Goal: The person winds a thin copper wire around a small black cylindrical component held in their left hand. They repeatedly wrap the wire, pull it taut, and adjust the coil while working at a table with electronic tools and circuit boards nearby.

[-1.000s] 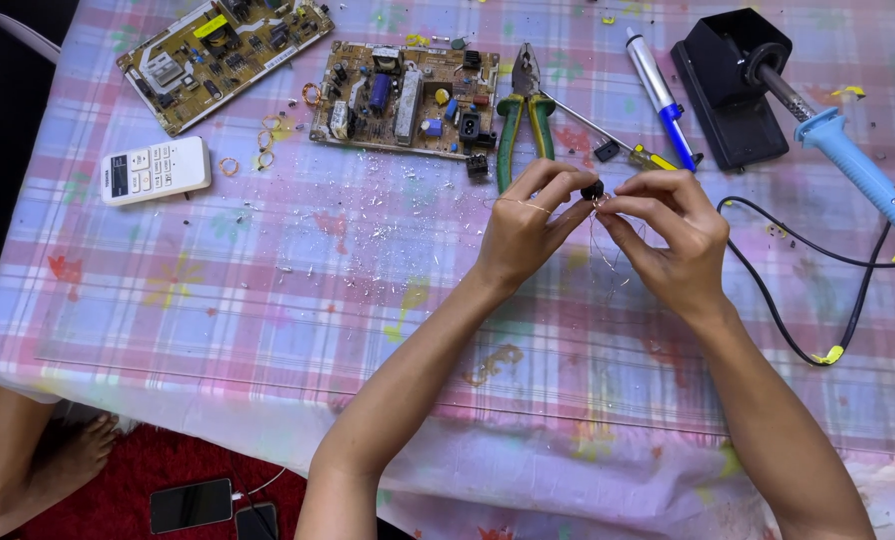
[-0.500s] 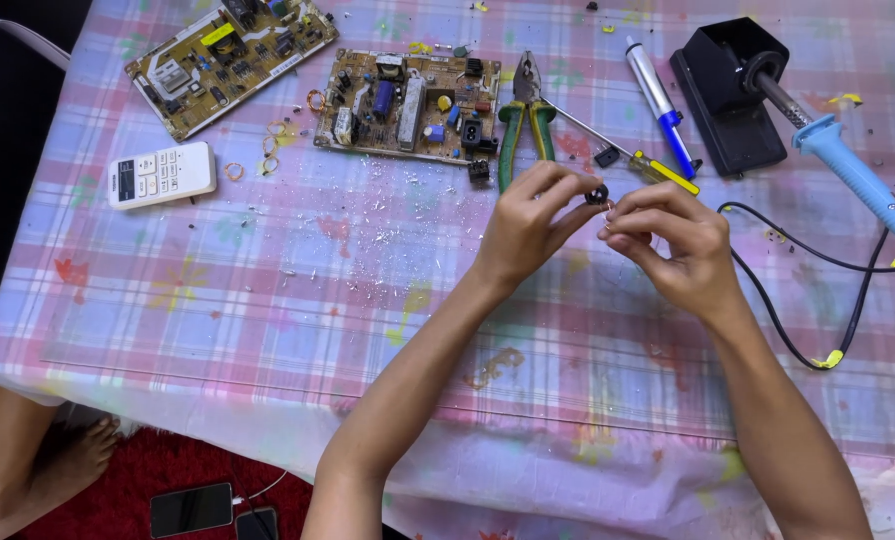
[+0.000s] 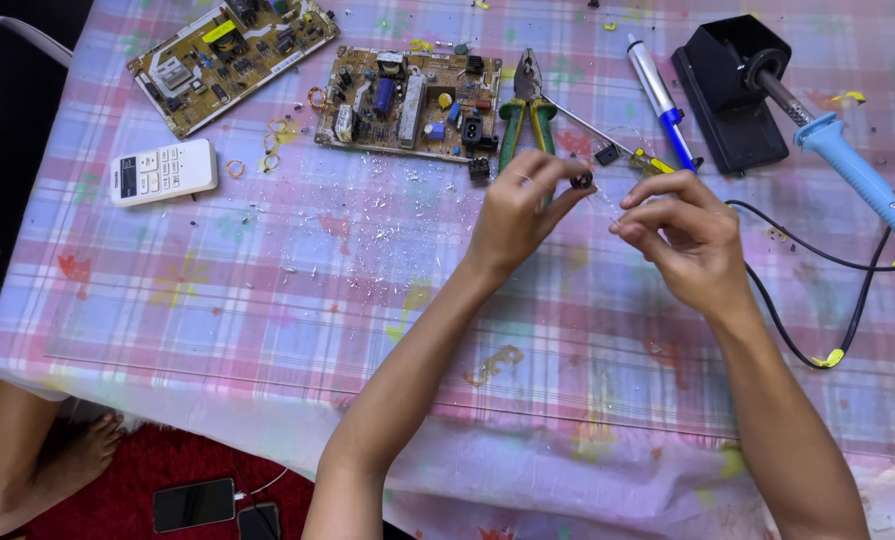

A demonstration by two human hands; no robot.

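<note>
1. While held up over the checked tablecloth [image 3: 268,300], pinched between thumb and fingertips of the left hand [image 3: 521,205]: a small black part [image 3: 582,180], just right of the green-handled pliers [image 3: 524,110].
2. Just right of the pliers too, slightly lower: the right hand [image 3: 690,235], fingertips drawn together as if gripping something thin; too fine to tell what, perhaps a wire or lead running toward the black part.
3. Likely very light, hard and stiff, judging by size and look; easy to drop, easy to lose among the white crumbs below.
4. Probably slick plastic or metal, so best gripped by the body between two fingertips, not by any thin leg, which looks liable to bend or snap.
5. Left of the pliers, touching or nearly so: a brown circuit board [image 3: 408,100] crowded with components.
6. Further left of the pliers, well apart: a second, yellowish circuit board [image 3: 233,60] lying at an angle, and below it a white remote control [image 3: 163,170].
7. Right of the pliers: a screwdriver [image 3: 608,145] with a yellow tip end, a blue-and-white pen-like tool [image 3: 658,100], then a black stand [image 3: 733,90] carrying a blue-handled soldering iron [image 3: 848,165], its black cable [image 3: 818,300] looping back toward the right wrist.
8. Far below the pliers, off the table edge: two phones [image 3: 193,503] on a red mat.
</note>
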